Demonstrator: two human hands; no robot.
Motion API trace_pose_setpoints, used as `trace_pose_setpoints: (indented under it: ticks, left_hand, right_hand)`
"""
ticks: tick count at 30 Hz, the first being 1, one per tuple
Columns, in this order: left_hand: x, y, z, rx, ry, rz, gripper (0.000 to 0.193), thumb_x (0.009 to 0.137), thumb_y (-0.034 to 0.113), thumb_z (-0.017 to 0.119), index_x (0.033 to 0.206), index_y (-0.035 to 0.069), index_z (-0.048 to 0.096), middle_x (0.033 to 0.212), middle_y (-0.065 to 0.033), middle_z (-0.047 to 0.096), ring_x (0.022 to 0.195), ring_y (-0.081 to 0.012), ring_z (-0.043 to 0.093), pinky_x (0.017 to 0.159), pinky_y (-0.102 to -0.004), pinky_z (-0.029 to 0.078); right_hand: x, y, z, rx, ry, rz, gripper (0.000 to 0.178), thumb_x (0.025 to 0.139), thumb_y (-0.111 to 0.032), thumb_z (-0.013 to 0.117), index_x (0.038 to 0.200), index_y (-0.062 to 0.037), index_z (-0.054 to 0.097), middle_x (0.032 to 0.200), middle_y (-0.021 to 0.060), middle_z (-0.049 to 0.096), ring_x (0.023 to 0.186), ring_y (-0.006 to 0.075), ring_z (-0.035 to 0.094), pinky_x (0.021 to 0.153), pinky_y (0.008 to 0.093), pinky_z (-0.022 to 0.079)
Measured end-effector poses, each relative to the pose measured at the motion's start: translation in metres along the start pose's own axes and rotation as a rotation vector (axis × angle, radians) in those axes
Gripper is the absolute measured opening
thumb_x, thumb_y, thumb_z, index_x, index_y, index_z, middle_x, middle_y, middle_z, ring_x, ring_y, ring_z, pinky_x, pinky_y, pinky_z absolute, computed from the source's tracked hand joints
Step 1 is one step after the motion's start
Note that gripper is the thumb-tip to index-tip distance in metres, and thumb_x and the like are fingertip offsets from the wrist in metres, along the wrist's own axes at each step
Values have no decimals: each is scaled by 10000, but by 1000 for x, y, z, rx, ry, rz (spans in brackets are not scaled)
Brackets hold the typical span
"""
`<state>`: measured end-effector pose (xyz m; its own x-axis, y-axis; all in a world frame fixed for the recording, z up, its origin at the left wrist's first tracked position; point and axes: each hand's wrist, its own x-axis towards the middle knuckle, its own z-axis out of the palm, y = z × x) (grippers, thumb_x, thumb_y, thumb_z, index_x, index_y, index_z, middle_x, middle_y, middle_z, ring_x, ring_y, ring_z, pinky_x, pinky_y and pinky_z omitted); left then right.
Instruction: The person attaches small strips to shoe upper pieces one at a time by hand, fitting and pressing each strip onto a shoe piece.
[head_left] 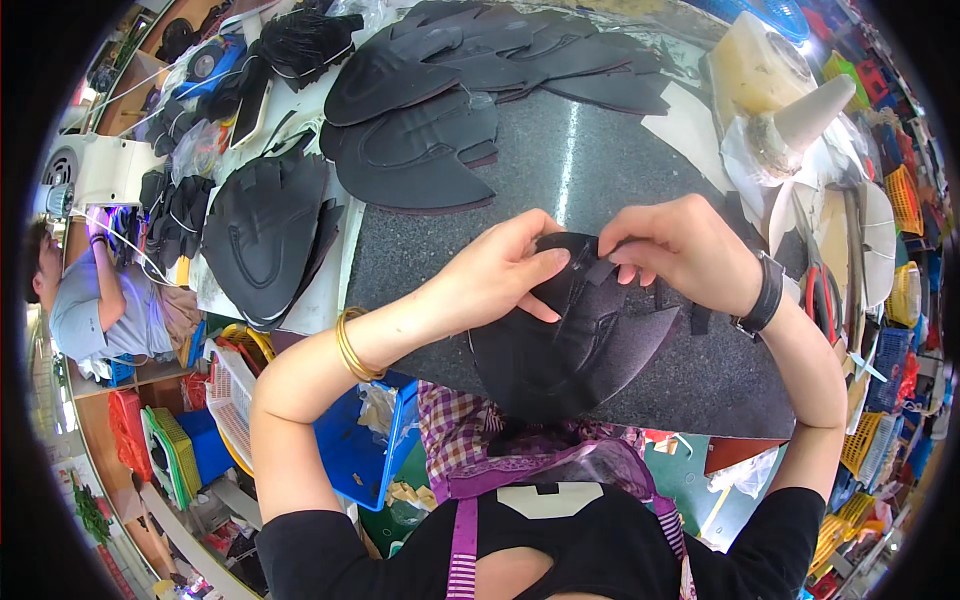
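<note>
A black shoe upper (545, 365) lies at the near edge of the dark work surface (660, 370), its curved rim toward me. My left hand (508, 268) pinches its far edge between thumb and fingers. On the other side of that edge, my right hand (675, 250) has its fingertips closed on a small black tab (600, 270) of the upper. The parts under my fingertips are hidden. Similar black uppers (410, 155) lie flat beyond my left hand, and an overlapping row of them (490, 60) spreads across the far side.
More black uppers (262, 235) are stacked at the left. A yellowish plastic container (755, 65) and a pale cone (815, 112) stand far right, with red-handled scissors (822, 300) nearer. A blue crate (350, 480) sits below the table. A co-worker (95, 300) is at far left.
</note>
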<state>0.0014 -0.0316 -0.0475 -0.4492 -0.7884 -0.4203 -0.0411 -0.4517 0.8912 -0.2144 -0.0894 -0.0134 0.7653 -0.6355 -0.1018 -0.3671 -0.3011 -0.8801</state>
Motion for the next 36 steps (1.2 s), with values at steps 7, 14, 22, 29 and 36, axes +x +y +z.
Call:
trace_pose_setpoints:
  ticks: [7, 14, 22, 29, 36]
  left_hand:
    - [-8, -1, 0, 32, -39, 71, 190, 963, 152, 476, 1069, -5, 459, 919, -33, 544, 822, -72, 566, 689, -277, 581]
    - [-15, -1, 11, 79, 21, 145, 146, 935, 96, 506, 1037, -3, 477, 858, -52, 552, 758, -101, 593, 622, -264, 570]
    - [-26, -9, 12, 87, 169, 160, 70, 906, 30, 520, 949, -22, 505, 702, -6, 484, 569, -38, 483, 546, -248, 572]
    - [-25, 11, 22, -411, 213, 148, 251, 980, 226, 436, 1005, -13, 506, 685, -33, 542, 561, -103, 582, 562, -279, 592]
    - [-19, -1, -18, -491, -316, -159, 264, 973, 157, 437, 1139, -36, 510, 1044, -109, 614, 880, -179, 657, 729, -340, 605]
  right_hand:
    - [21, -9, 1, -192, -133, -73, 133, 722, -49, 676, 830, 3, 618, 635, 134, 617, 571, 231, 634, 541, 317, 482]
    - [17, -6, 3, -224, -128, -214, 157, 684, -84, 723, 782, -30, 612, 782, 119, 609, 734, 273, 624, 642, 360, 482]
    - [11, -11, 37, -500, 54, -313, 147, 720, -99, 605, 842, -19, 586, 755, 132, 622, 692, 286, 639, 603, 376, 512]
    - [-11, -21, 44, -847, 390, -534, 126, 744, -126, 561, 826, -42, 517, 747, 35, 496, 667, 167, 578, 555, 277, 496]
    - [-19, -36, 52, -984, 431, -725, 237, 664, -152, 600, 868, -33, 580, 865, 38, 542, 755, 152, 561, 604, 246, 466]
